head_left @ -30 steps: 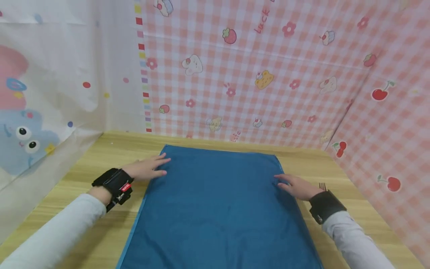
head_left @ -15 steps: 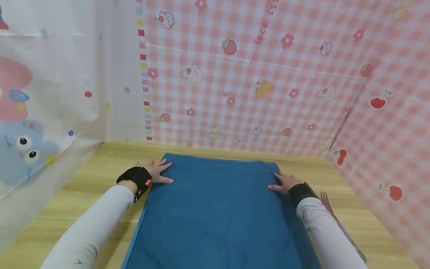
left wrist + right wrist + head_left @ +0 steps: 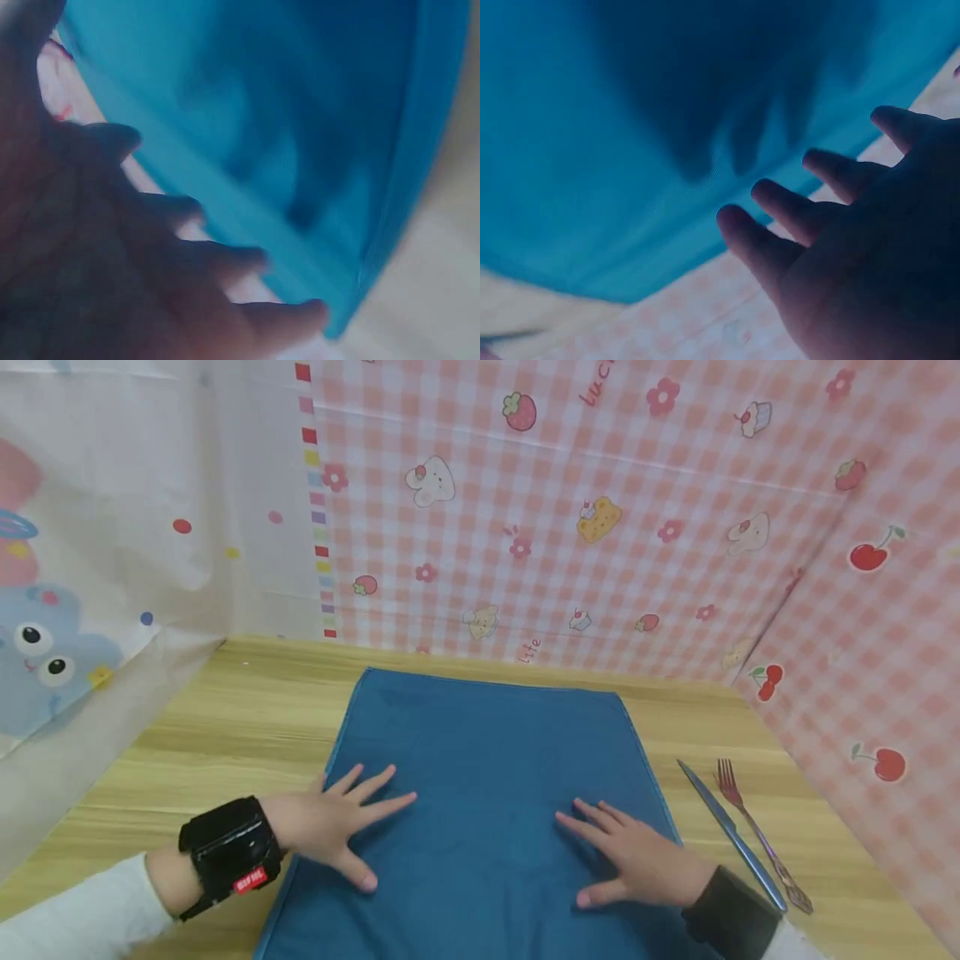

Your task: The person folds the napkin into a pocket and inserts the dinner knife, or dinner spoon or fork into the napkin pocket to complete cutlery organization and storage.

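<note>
A blue cloth (image 3: 480,760) lies spread flat on the wooden table, with faint creases toward the near side. My left hand (image 3: 333,822) is over its left edge, fingers straight and spread, holding nothing. Over the right part of the cloth is my right hand (image 3: 630,856), palm down with fingers extended. Both wrist views show straight fingers above the blue cloth (image 3: 300,150), and the right hand (image 3: 855,232) casts a finger-shaped shadow on it.
A table knife (image 3: 731,831) and a fork (image 3: 761,835) lie side by side on the wooden table (image 3: 247,718), right of the cloth. A pink checked sheet (image 3: 480,527) hangs behind and on the right; a white printed sheet (image 3: 135,485) hangs on the left.
Both hands have drawn back from the cloth's far corners toward me. The knife and the whole fork now show beside the right arm, which had covered them.
</note>
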{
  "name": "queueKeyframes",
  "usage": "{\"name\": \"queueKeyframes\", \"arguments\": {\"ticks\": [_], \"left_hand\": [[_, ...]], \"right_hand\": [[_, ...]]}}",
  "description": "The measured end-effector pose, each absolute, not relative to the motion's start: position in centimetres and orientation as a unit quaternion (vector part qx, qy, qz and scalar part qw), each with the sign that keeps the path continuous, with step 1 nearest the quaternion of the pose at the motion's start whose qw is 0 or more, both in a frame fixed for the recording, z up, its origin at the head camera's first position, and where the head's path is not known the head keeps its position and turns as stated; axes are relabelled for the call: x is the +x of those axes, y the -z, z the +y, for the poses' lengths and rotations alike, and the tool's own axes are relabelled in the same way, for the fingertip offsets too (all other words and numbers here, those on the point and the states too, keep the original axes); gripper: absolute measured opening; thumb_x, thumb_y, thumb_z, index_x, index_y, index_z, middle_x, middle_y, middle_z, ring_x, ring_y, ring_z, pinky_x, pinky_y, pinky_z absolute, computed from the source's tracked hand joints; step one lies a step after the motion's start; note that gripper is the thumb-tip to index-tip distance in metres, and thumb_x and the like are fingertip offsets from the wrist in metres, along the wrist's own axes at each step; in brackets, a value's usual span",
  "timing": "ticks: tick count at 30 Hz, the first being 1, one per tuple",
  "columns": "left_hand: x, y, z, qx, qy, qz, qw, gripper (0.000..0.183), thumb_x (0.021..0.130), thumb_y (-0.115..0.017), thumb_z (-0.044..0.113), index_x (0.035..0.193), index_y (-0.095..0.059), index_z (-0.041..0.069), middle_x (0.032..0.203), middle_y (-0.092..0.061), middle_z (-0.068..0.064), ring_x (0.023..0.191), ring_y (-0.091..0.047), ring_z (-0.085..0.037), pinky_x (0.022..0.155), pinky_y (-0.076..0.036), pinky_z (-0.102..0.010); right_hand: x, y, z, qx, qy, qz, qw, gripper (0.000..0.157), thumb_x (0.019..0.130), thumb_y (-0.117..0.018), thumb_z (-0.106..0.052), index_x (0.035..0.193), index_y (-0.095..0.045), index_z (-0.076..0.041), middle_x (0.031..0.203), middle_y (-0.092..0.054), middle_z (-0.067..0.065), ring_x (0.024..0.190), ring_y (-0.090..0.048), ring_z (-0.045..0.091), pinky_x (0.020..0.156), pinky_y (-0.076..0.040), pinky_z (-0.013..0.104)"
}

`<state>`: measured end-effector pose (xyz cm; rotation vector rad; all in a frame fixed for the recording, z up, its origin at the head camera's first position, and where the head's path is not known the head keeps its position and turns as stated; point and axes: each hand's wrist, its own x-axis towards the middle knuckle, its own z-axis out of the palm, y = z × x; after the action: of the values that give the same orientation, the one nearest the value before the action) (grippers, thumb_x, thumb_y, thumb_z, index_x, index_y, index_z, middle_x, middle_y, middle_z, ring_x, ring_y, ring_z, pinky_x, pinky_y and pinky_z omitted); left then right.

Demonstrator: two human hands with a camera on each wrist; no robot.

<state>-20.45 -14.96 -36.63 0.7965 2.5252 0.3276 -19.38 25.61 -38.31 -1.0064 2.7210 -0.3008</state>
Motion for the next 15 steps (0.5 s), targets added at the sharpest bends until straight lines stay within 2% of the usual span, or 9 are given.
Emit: {"name": "queueKeyframes", "arguments": {"ticks": [3, 7, 11, 15], "left_hand": [[-18.4, 37.8, -15.1, 0.301, -0.115, 0.908, 0.268, 0.107, 0.059, -0.063, 0.072, 0.145, -0.004, 0.044, 0.156, 0.006, -0.01, 0.139, 0.0, -0.048, 0.095, -0.01, -0.076], [-17.2, 39.0, -15.8, 0.323, -0.124, 0.899, 0.267, 0.112, 0.056, -0.065, 0.071, 0.145, -0.002, 0.044, 0.155, 0.008, -0.012, 0.138, 0.002, -0.049, 0.092, -0.01, -0.078], [-16.7, 39.0, -16.4, 0.329, -0.152, 0.895, 0.261, 0.112, 0.059, -0.07, 0.064, 0.147, -0.004, 0.038, 0.155, 0.009, -0.015, 0.138, 0.006, -0.05, 0.091, -0.005, -0.079], [-17.1, 38.6, -17.0, 0.308, -0.175, 0.907, 0.226, 0.094, 0.073, -0.062, 0.061, 0.147, -0.012, 0.034, 0.155, 0.006, -0.015, 0.139, 0.006, -0.048, 0.092, 0.003, -0.078]], "right_hand": [[-17.1, 39.3, 25.3, -0.369, 0.089, 0.919, 0.102, 0.097, 0.068, -0.055, -0.072, 0.147, -0.022, -0.025, 0.15, -0.025, 0.018, 0.13, -0.034, 0.046, 0.088, -0.039, 0.063], [-15.7, 40.6, 26.1, -0.377, 0.06, 0.923, 0.055, 0.1, 0.066, -0.051, -0.077, 0.147, -0.02, -0.026, 0.149, -0.029, 0.017, 0.129, -0.038, 0.043, 0.086, -0.043, 0.058], [-15.5, 41.2, 27.0, -0.374, 0.075, 0.923, 0.05, 0.094, 0.071, -0.052, -0.073, 0.147, -0.021, -0.027, 0.148, -0.029, 0.019, 0.129, -0.035, 0.047, 0.088, -0.039, 0.061], [-16.2, 40.9, 28.0, -0.331, 0.117, 0.935, 0.06, 0.081, 0.08, -0.053, -0.063, 0.146, -0.024, -0.027, 0.15, -0.025, 0.018, 0.132, -0.027, 0.05, 0.093, -0.029, 0.068]]}}
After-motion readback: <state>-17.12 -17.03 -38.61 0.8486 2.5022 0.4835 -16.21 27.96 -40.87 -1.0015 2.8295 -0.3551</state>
